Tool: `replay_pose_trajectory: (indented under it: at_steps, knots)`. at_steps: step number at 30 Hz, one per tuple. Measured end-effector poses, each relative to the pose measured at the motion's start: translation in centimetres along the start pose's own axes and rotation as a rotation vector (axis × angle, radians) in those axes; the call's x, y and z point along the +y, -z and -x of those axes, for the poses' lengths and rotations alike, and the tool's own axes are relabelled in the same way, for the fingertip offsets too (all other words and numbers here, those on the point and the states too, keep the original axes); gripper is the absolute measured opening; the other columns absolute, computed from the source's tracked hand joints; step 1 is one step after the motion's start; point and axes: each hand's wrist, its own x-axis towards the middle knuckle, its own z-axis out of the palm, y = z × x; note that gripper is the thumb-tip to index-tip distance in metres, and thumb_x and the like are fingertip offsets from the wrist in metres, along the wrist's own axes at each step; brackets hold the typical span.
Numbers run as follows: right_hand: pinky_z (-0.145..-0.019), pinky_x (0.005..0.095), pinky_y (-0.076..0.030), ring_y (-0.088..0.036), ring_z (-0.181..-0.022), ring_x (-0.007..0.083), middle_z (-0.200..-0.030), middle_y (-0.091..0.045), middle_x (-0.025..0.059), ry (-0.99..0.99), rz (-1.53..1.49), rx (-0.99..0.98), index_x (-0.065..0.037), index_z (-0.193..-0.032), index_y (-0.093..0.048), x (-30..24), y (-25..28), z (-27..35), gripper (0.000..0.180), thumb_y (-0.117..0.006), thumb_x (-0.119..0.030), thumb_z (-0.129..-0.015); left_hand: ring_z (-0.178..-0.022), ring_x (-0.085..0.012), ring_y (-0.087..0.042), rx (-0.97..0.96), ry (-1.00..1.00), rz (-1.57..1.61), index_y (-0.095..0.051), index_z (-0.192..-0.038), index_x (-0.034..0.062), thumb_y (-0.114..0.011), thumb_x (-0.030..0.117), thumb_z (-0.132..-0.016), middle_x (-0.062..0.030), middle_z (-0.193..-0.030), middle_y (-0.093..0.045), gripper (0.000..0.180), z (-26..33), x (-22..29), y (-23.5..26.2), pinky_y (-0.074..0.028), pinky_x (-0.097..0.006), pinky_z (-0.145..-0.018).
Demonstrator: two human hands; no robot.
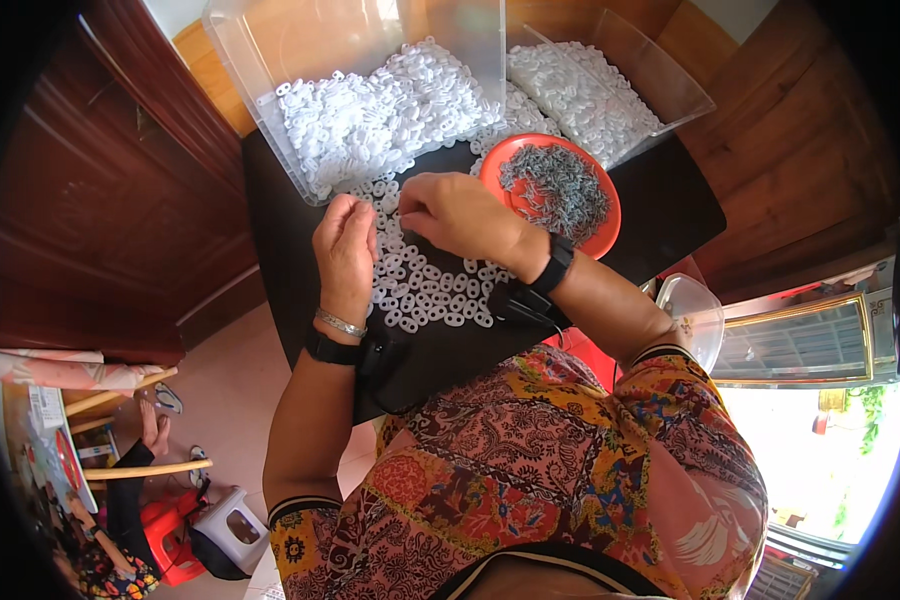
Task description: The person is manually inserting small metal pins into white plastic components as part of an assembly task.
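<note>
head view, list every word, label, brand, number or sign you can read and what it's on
No readable text anywhere.
White packet at far left: seems to bear print, too small and blurred to read.
White pieces, red bowl, clear bin: no lettering that I can make out.

A black table (670, 195) bears clear bins (370, 40), white pieces (438, 297), a red bowl (492, 170).

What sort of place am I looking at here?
Perhaps a room in a home, used as a small workspace. The dark wooden panelling and pale plastic stool look domestic, while heaps of small white pieces near a red bowl of grey parts suggest handwork.
</note>
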Motion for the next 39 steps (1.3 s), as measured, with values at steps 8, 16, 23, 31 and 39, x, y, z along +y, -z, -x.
replay_pose_trajectory:
  at_steps: [8, 16, 23, 31, 39]
  knots:
    - [-0.069, 0.0325, -0.050, -0.063, -0.079, 0.0253, -0.084, -0.061, 0.0074, 0.092, -0.386, 0.155, -0.004, -0.087, -0.064, -1.3, 1.7, 0.6, 0.011, -0.069, -0.004, -0.077, -0.046, -0.0051, -0.039, -0.208, 0.108, 0.030, -0.055, -0.082, 0.0042, -0.044, 0.030, -0.095, 0.0017, -0.058, -0.046, 0.031, 0.6, 0.3, -0.3, -0.028, -0.019, -0.043]
    - [-0.070, 0.0354, -0.051, -0.063, -0.084, 0.0268, -0.087, -0.063, 0.0078, 0.230, -0.412, 0.267, -0.009, -0.088, -0.067, -0.5, 1.8, 1.0, 0.017, -0.073, -0.007, -0.072, -0.057, -0.0097, -0.046, -0.336, 0.290, 0.338, -0.051, -0.097, 0.0045, -0.043, 0.025, -0.094, -0.0023, -0.068, -0.049, 0.022, 0.6, 1.0, -0.3, -0.035, -0.021, -0.051]
    - [-0.069, 0.0354, -0.051, -0.063, -0.079, 0.0289, -0.086, -0.062, 0.0100, 0.103, -0.387, 0.310, -0.006, -0.092, -0.066, -1.5, 1.6, 1.6, 0.020, -0.073, -0.012, -0.074, -0.056, -0.0088, -0.043, -0.243, 0.271, 0.346, -0.051, -0.093, 0.0040, -0.044, 0.019, -0.093, -0.0009, -0.067, -0.045, 0.016, 0.9, 1.4, -1.3, -0.035, -0.020, -0.051]
    - [-0.069, 0.0382, -0.050, -0.062, -0.081, 0.0293, -0.083, -0.061, 0.0088, 0.184, -0.300, 0.243, -0.007, -0.091, -0.066, -1.0, 1.8, 1.9, 0.016, -0.069, -0.012, -0.076, -0.053, -0.0077, -0.043, -0.295, 0.218, 0.120, -0.054, -0.088, 0.0040, -0.044, 0.018, -0.092, 0.0000, -0.061, -0.047, 0.018, 0.6, 1.3, -0.7, -0.033, -0.020, -0.049]
    - [-0.070, 0.0383, -0.050, -0.061, -0.080, 0.0294, -0.082, -0.060, 0.0080, 0.210, -0.166, 0.203, -0.008, -0.089, -0.066, -0.7, 2.9, 2.1, 0.013, -0.068, -0.011, -0.077, -0.051, -0.0066, -0.041, -0.346, 0.206, -0.061, -0.055, -0.082, 0.0047, -0.046, 0.017, -0.092, 0.0010, -0.059, -0.046, 0.018, 0.5, 1.8, -0.6, -0.031, -0.020, -0.048]
